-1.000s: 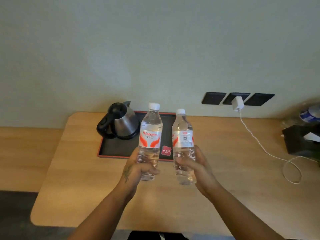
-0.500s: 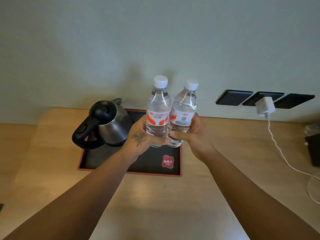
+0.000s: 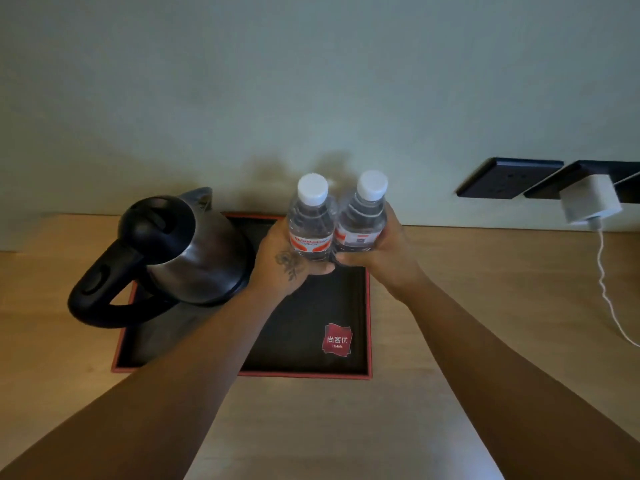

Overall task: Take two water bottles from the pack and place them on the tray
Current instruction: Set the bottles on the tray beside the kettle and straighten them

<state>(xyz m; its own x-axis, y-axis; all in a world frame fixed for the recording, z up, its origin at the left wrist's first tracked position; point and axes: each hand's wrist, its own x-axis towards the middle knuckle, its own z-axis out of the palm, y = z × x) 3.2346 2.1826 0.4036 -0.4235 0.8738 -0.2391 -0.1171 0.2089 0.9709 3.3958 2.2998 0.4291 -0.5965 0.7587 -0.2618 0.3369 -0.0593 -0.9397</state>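
Observation:
Two clear water bottles with white caps stand upright side by side at the back right of the black tray (image 3: 311,362), which has a red rim. My left hand (image 3: 284,268) grips the left bottle (image 3: 311,216), whose label is red and white. My right hand (image 3: 384,258) grips the right bottle (image 3: 365,213) around its label. The bottles touch each other. Their bases are hidden behind my hands, so I cannot tell whether they rest on the tray. The pack is out of view.
A steel kettle (image 3: 194,251) with a black handle fills the tray's left half, close to my left hand. Black wall sockets (image 3: 509,181) and a white charger (image 3: 588,202) with a hanging cable (image 3: 606,292) are at the right. The wall is right behind the tray.
Both hands have carried the bottles forward and down over the tray's back right area. The view has moved closer to the tray and kettle.

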